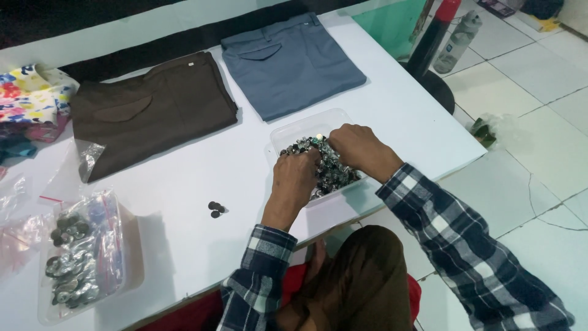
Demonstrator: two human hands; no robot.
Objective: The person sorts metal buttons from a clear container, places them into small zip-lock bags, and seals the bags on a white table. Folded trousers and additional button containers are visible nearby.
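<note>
A clear plastic tray [288, 130] near the table's front edge holds a heap of small dark and silvery metal buttons [334, 175]. My left hand [295, 179] reaches into the heap from the near side, fingers curled down among the buttons. My right hand [361, 147] rests on the heap from the right, fingers bent and pinching at the buttons; whether either hand holds one is hidden. Two or three loose dark buttons [215, 209] lie on the white table [202, 165] to the left of the tray.
Folded brown trousers [150, 107] and folded grey-blue trousers [291, 64] lie at the back. A second clear tray with buttons in a plastic bag [79, 257] sits at left, patterned cloth [27, 101] beyond it. A bottle [458, 40] stands on the tiled floor at right.
</note>
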